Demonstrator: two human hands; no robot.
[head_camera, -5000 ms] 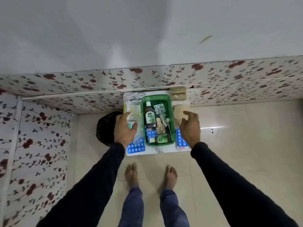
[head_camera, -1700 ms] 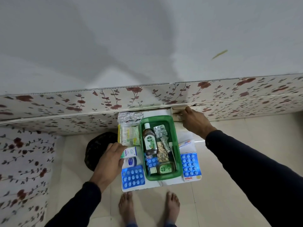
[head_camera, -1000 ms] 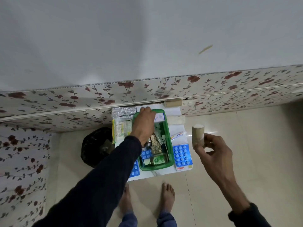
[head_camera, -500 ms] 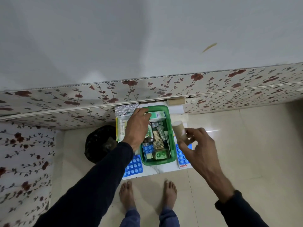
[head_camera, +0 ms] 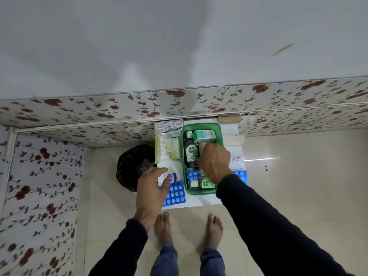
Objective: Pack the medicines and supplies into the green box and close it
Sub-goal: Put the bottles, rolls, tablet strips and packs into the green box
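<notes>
1. Green box (head_camera: 202,126) sits open at the tabletop's (head_camera: 199,200) middle, a Dettol bottle (head_camera: 191,151) inside.
2. Right hand (head_camera: 214,162) is clamped on a tan bandage roll (head_camera: 202,146) inside the box.
3. Left hand (head_camera: 152,186), fingers spread, hovers over a blue blister pack (head_camera: 176,194) near the front-left corner.

Soft, even indoor light, rather dim and cool. A bright streak of glare lies on the glossy floor (head_camera: 260,159) right of the table. Soft shadows spread on the wall (head_camera: 179,46). Wide-angle bending curves the edges; the lower left corner smears with blur.
</notes>
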